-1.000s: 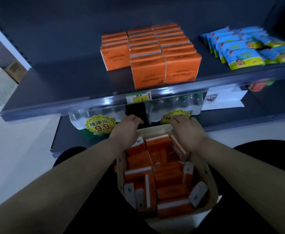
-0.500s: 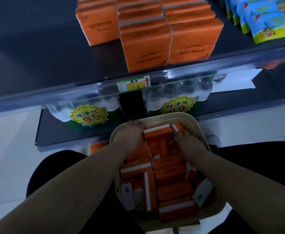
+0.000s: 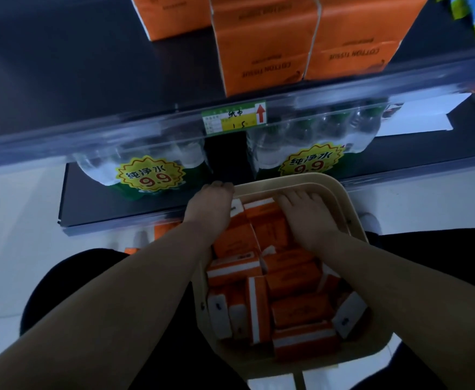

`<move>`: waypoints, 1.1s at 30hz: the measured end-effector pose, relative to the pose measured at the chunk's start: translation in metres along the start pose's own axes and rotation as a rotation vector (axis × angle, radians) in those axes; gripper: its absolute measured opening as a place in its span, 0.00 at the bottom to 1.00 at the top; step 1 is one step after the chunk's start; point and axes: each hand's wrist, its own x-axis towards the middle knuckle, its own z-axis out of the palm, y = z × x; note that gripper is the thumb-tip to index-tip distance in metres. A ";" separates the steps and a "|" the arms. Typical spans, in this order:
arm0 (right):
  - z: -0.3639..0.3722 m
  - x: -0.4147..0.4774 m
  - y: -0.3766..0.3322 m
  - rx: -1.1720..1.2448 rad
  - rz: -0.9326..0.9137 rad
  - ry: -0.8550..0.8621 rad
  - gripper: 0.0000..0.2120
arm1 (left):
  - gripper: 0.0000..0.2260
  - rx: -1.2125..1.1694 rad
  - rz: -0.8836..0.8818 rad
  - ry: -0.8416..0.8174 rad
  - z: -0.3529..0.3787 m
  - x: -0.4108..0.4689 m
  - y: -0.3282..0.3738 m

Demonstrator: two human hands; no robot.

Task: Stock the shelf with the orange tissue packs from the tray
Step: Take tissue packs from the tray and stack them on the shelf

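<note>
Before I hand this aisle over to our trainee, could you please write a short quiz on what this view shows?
1. True or false: the left hand and the right hand are both at the far end of the tray that holds the orange tissue packs.
2. What sits on the lower shelf, beneath the stocked packs? A) bottled water packs B) cereal boxes C) canned soup
3. Fill in: the red arrow on the price label points ___, toward the stocked packs.

Key: 1 true; 2 A; 3 up.
</note>
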 end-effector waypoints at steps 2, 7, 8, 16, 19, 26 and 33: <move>-0.004 0.009 -0.008 -0.037 -0.009 -0.049 0.35 | 0.18 0.003 -0.021 0.010 0.001 -0.002 -0.003; -0.002 0.019 -0.015 -0.265 -0.013 -0.104 0.26 | 0.18 -0.020 -0.033 0.000 0.001 -0.010 -0.015; -0.001 0.020 -0.014 -0.284 -0.012 -0.099 0.24 | 0.18 -0.024 -0.034 0.001 0.000 -0.011 -0.016; -0.005 -0.001 -0.001 -0.113 0.044 0.035 0.19 | 0.10 0.114 0.027 -0.048 0.012 -0.005 -0.009; -0.008 -0.017 0.010 -0.052 0.062 0.130 0.20 | 0.13 0.262 0.098 -0.054 0.021 0.000 0.000; -0.010 -0.033 0.008 -0.010 0.081 0.121 0.20 | 0.21 0.377 0.059 -0.156 0.039 -0.003 0.007; -0.018 -0.034 0.011 0.052 0.122 0.161 0.20 | 0.21 0.187 0.124 -0.011 0.033 -0.009 0.003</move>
